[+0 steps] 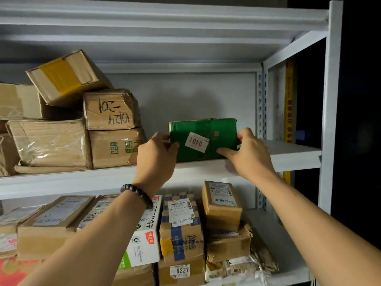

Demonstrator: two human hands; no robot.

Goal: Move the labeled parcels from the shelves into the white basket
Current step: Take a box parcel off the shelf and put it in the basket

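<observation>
A green box [218, 129] with a white "0401" label stands on the upper shelf board [288, 153], right of centre. My left hand [156, 155] grips its left end, thumb on the front face. My right hand [249, 153] grips its right end, fingers curled round the edge and the thumb on the front. More labeled parcels fill the lower shelf, among them a small brown box [222, 205] and a box marked "0227" [181, 271]. The white basket is not in view.
Brown cartons [111, 110] are stacked on the left of the upper shelf, one tilted on top [68, 75]. A white upright post [329, 120] bounds the rack on the right, with darkness beyond. The shelf above [165, 23] hangs low overhead.
</observation>
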